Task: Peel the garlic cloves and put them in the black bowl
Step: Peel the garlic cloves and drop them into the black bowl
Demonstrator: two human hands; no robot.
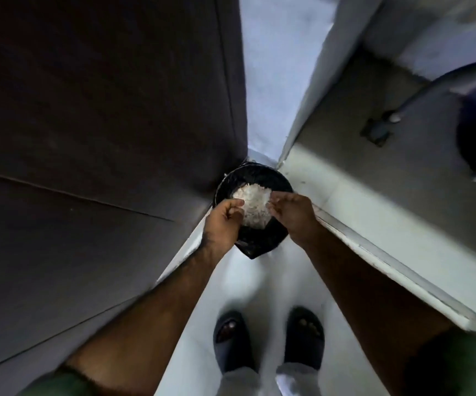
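A person is seen from above, standing in dark slippers [269, 340] on a pale floor [274, 281], with both arms stretched out over a black-lined bin [255, 174] wedged into the corner beside a dark cabinet [102, 124]. A white, flaky heap, judged to be garlic skins [252, 205], is held between the two hands directly above the bin's mouth. The heap is flanked on its left by the left hand [224, 224] and on its right by the right hand [292, 214], both about equally near and touching its edges. The left hand's fingers [235, 204] are curled inward against the heap's side; the right hand's fingers are drawn narrowly together at its upper right edge, as if pinching. Whether the heap is borne on a sheet or by the hands alone cannot be told. No black bowl and no peeled cloves are shown here. The coming move is judged to turn on the bin lying straight below the heap, so that parted hands would drop it in.
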